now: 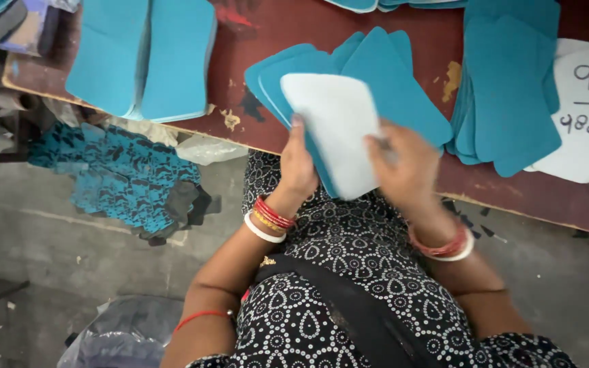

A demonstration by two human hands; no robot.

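Note:
My left hand (296, 165) grips the left edge of a fanned stack of teal insole-shaped foam pieces (390, 82), held over the front edge of the dark red table (267, 27). A white piece (339, 123) of the same shape lies on top of the stack. My right hand (403, 167) holds the stack's lower right side, fingers blurred on the white piece. Both wrists wear red and white bangles.
Two piles of teal pieces (141, 58) sit at the table's left. A taller teal pile (512, 88) lies at the right, partly over a white template with handwriting (581, 116). Teal offcuts (121, 174) and a plastic bag (124, 334) lie on the floor.

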